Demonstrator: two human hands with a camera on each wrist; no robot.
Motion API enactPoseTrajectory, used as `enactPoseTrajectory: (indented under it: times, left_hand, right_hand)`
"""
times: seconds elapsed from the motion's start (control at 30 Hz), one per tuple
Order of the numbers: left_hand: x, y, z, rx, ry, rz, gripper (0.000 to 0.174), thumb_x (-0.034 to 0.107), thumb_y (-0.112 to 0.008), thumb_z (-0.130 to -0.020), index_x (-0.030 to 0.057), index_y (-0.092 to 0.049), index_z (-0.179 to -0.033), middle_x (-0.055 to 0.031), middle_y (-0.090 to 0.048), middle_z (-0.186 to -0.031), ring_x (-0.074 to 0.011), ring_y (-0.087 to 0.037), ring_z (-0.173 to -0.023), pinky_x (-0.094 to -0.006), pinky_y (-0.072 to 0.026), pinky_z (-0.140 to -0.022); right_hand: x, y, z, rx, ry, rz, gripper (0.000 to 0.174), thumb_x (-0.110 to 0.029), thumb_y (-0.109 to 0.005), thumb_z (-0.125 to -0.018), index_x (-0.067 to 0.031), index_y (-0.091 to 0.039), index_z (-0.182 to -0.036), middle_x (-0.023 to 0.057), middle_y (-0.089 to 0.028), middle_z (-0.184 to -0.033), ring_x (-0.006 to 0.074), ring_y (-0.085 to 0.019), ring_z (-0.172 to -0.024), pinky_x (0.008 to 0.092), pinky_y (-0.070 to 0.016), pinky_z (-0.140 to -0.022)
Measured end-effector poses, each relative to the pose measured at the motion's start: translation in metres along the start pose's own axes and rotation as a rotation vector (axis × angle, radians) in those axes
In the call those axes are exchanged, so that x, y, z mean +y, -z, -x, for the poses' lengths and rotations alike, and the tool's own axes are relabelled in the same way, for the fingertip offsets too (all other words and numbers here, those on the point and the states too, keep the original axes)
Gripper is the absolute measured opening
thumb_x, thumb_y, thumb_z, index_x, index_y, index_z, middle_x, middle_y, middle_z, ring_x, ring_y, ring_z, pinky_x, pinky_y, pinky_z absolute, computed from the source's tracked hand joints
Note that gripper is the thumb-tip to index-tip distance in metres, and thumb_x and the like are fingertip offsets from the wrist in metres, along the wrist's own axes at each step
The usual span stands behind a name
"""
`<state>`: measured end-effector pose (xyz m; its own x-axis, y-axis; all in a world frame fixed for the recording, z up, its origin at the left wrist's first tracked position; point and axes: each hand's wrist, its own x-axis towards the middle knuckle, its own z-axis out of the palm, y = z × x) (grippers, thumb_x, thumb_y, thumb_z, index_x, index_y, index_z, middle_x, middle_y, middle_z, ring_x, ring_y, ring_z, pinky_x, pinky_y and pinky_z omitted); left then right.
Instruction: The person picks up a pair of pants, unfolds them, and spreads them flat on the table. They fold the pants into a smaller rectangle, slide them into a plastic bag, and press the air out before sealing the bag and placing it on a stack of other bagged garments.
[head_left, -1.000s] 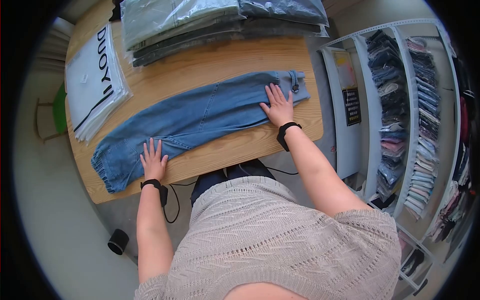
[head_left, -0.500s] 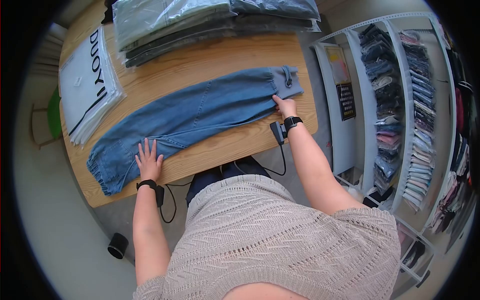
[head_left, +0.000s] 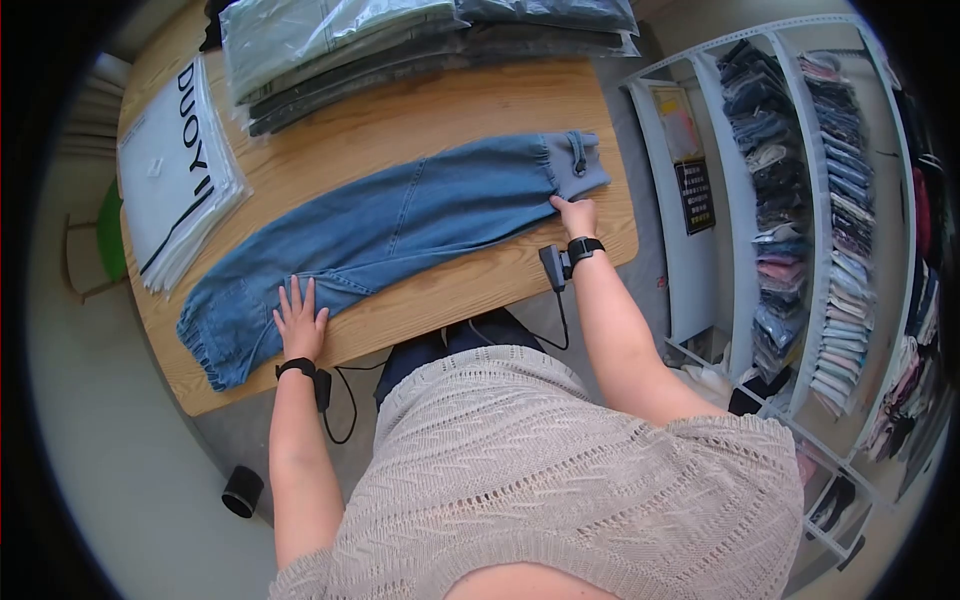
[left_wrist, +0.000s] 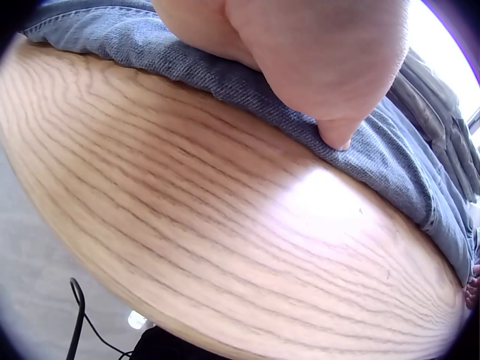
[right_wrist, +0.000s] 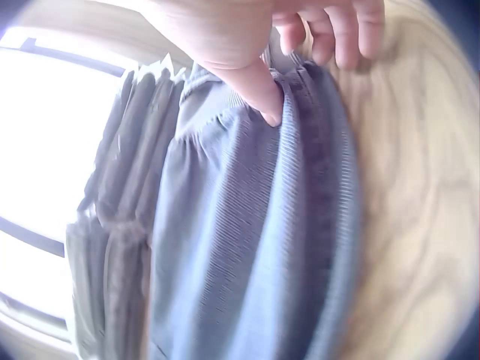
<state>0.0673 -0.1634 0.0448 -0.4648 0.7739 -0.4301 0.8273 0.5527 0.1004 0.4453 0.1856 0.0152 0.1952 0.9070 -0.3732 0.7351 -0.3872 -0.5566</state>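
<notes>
Blue denim trousers point(head_left: 400, 210) lie folded lengthwise across the wooden table, the gathered elastic end at the left and a grey-blue ribbed end with a cord at the right. The left hand point(head_left: 300, 322) rests flat with spread fingers on the near edge of the denim point(left_wrist: 225, 79), towards its left end. At the ribbed end, the right hand point(head_left: 577, 215) pinches the near edge; in the right wrist view the thumb of this hand point(right_wrist: 277, 45) presses into a fold of the denim point(right_wrist: 247, 217), the other fingers curled on the far side.
Bagged garments point(head_left: 350, 50) are stacked along the table's far side. White printed bags point(head_left: 175, 180) lie at the left of the wooden table point(head_left: 480, 290). Shelving with folded clothes point(head_left: 770, 200) stands at the right, and a black bin point(head_left: 242, 491) on the floor at lower left.
The right hand was flat on the denim near the ribbed end; it has drawn back to the near edge and pinches it there. The left hand stays on the cloth.
</notes>
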Motion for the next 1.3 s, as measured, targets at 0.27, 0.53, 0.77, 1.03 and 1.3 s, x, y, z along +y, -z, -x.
enactPoseTrajectory:
  times: [0.27,0.53,0.77,1.03,1.3]
  left_hand:
    - [0.005,0.001,0.003,0.052,-0.014,0.009,0.065,0.028,-0.057,-0.086,0.0262,-0.026,-0.144,-0.0035,-0.012,-0.153,-0.0307,-0.010,-0.140,-0.0591,-0.0138,-0.107]
    - [0.158,0.048,-0.023,0.312,-0.431,0.215,0.070,0.005,-0.053,-0.069,0.0159,-0.037,-0.137,-0.0087,-0.028,-0.146,-0.0301,-0.019,-0.138,-0.0559,-0.0141,-0.108]
    - [0.279,0.041,-0.091,0.224,-0.613,0.165,0.063,0.036,-0.056,-0.085,0.0219,-0.031,-0.141,-0.0088,-0.024,-0.149,-0.0269,-0.019,-0.139,-0.0547,-0.0201,-0.107]
    - [0.321,0.034,-0.129,0.002,-0.616,0.060,0.066,0.045,-0.057,-0.083,0.0346,-0.027,-0.142,-0.0101,-0.011,-0.152,-0.0364,-0.006,-0.140,-0.0681,-0.0141,-0.101]
    - [0.314,0.051,-0.128,-0.033,-0.624,0.090,0.063,0.041,-0.063,-0.079,0.0247,-0.040,-0.136,-0.0118,-0.018,-0.150,-0.0373,-0.010,-0.138,-0.0681,-0.0138,-0.101]
  right_hand:
    - [-0.006,0.003,-0.055,0.054,-0.428,-0.855,0.051,-0.014,-0.078,-0.071,0.0099,-0.050,-0.105,0.0200,-0.060,-0.104,0.0307,-0.061,-0.090,0.0423,-0.0488,-0.081]
    - [-0.010,0.019,-0.040,-0.259,-0.397,-1.067,0.037,-0.016,-0.063,-0.081,-0.0013,-0.050,-0.113,0.0163,-0.059,-0.111,0.0304,-0.056,-0.101,0.0481,-0.0433,-0.091]
    - [0.006,0.019,-0.035,-0.438,-0.381,-1.400,0.048,-0.006,-0.063,-0.074,-0.0013,-0.047,-0.119,0.0130,-0.057,-0.113,0.0299,-0.052,-0.106,0.0449,-0.0384,-0.098]
    - [-0.014,0.029,-0.019,-0.583,-0.267,-1.355,0.041,-0.009,-0.061,-0.084,-0.0017,-0.047,-0.122,0.0103,-0.056,-0.118,0.0258,-0.054,-0.108,0.0388,-0.0402,-0.097]
    - [-0.042,0.028,0.049,-0.462,0.451,-0.592,0.046,-0.002,-0.053,-0.086,-0.0031,-0.044,-0.131,0.0101,-0.051,-0.130,0.0204,-0.047,-0.121,0.0323,-0.0332,-0.102]
